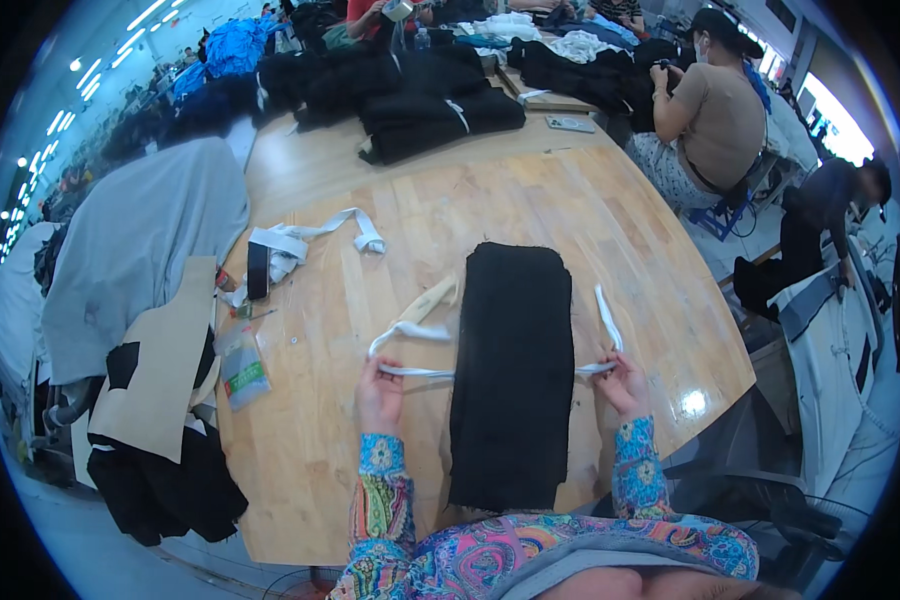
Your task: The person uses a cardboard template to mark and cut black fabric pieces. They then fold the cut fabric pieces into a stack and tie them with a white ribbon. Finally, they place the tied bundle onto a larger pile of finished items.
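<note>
A long stack of black fabric (pixel 513 370) lies flat before me, its long side pointing away. Beneath it runs a white cloth strip (pixel 425 373) that comes out on both sides, with a loose end curling up beyond each hand. My left hand (pixel 380 395) pinches the strip left of the stack. On the right side, my right hand (pixel 625 387) pinches the strip's other part, close to the stack's edge. Neither hand touches the black fabric. The strip's middle is hidden under the stack.
On the wooden table (pixel 330 450), a dark phone (pixel 259 270), a bundle of white strips (pixel 288 248) and a plastic packet (pixel 243 372) lie to the left. Tied black bundles (pixel 435 122) sit at the far side. Tan pattern pieces (pixel 160 370) hang at the left edge. A person (pixel 715 120) sits far right.
</note>
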`<state>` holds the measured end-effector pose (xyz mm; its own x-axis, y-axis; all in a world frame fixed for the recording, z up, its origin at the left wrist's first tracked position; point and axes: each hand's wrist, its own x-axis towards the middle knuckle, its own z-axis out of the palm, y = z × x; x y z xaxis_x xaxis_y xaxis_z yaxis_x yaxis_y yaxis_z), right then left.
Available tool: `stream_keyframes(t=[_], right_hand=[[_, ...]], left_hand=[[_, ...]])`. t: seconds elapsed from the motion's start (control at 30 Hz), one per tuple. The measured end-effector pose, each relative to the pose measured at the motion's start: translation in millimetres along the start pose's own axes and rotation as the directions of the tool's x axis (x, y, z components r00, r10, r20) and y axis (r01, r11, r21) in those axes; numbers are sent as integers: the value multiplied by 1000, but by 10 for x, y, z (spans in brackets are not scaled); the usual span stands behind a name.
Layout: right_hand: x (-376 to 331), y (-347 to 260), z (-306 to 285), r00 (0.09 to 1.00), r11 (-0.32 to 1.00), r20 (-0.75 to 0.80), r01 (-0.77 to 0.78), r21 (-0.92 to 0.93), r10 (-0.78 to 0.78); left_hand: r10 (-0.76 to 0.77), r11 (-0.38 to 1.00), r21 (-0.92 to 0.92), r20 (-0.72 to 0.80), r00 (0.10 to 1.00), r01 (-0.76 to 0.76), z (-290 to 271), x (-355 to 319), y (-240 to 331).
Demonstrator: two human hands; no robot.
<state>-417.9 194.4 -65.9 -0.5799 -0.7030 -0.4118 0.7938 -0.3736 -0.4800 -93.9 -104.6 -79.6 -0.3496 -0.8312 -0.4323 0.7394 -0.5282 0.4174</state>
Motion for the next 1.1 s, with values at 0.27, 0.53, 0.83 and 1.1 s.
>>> stream_keyframes(t=[0.27, 0.53, 0.83, 1.1], right_hand=[[-429, -302, 775, 916, 784, 68, 375, -494, -395], [-705, 24, 2016, 501, -332, 820, 751, -571, -278], [-369, 157, 1557, 828, 306, 548, 494, -814, 121], [-558, 423, 1750, 455, -457, 845, 711, -535, -281]], left_hand=[[460, 861, 140, 200, 865, -490, 1393, -216, 303], [-496, 209, 386, 833, 243, -898, 1721, -842, -1379], [-275, 442, 555, 832, 483, -705, 1877, -964, -841], [-233, 388, 755, 636, 736, -530, 2041, -838, -821]])
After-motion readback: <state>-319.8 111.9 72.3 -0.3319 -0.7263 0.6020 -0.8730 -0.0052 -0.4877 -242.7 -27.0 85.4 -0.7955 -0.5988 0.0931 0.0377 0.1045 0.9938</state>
